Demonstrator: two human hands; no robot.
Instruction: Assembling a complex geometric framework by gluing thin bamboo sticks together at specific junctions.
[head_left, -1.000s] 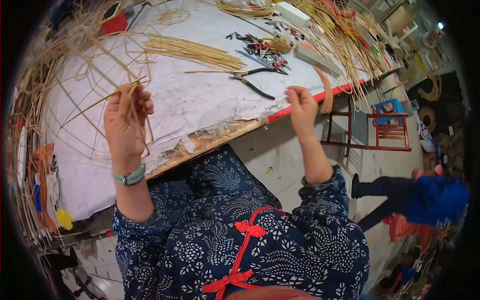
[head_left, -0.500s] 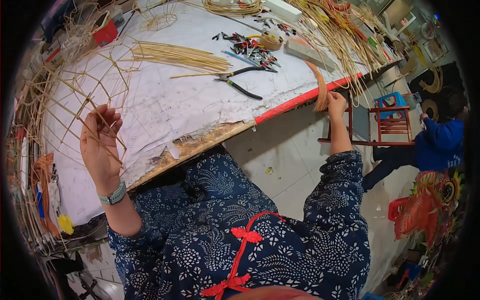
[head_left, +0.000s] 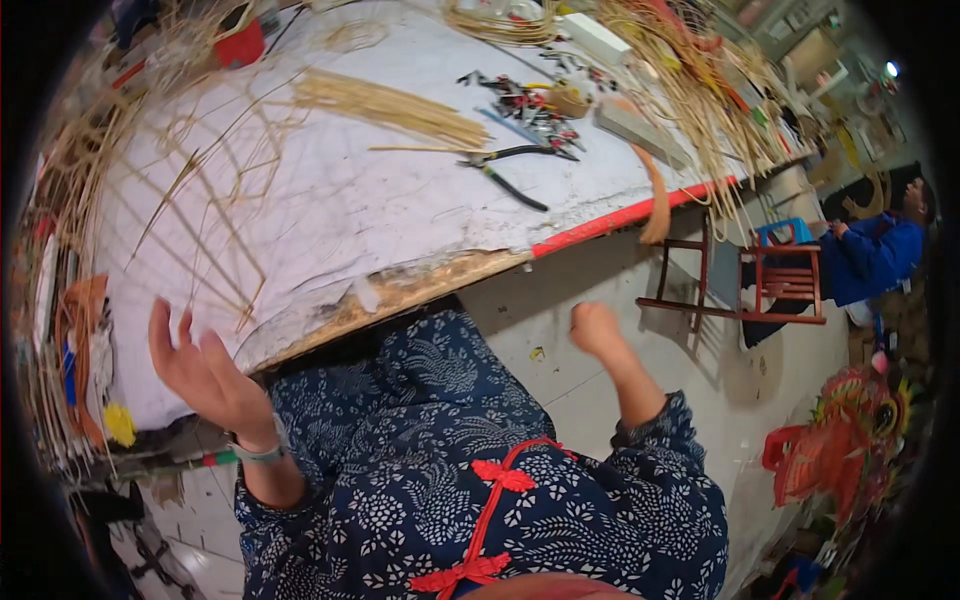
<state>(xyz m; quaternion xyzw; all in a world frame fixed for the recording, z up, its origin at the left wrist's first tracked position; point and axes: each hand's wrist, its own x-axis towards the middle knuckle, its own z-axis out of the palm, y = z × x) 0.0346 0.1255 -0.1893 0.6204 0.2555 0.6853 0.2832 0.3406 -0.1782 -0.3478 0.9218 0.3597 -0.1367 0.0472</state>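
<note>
My left hand [head_left: 208, 378] hovers by the table's front edge at the left, fingers spread and nothing in them. Just beyond its fingertips stands an open framework of thin bamboo strips [head_left: 247, 308], blurred and apart from the hand. In front of the table, over the floor, my right hand [head_left: 597, 328] is closed in a loose fist and smeared by motion; whether a thin strand is in it cannot be made out. A bundle of orange fibres [head_left: 657, 205] hangs over the red-covered part of the table edge, farther right than that hand.
On the white-covered table [head_left: 330, 220] lie cut bamboo sticks [head_left: 390, 105], black-handled cutting pliers [head_left: 515, 155], a heap of clips [head_left: 530, 105] and a grey block [head_left: 643, 135]. A wooden chair [head_left: 785, 280] and a person in blue [head_left: 870, 255] are at the right.
My right hand has left the orange fibres and come nearer and leftward. My left hand has drawn back from the bamboo framework toward me. The view has shifted a little.
</note>
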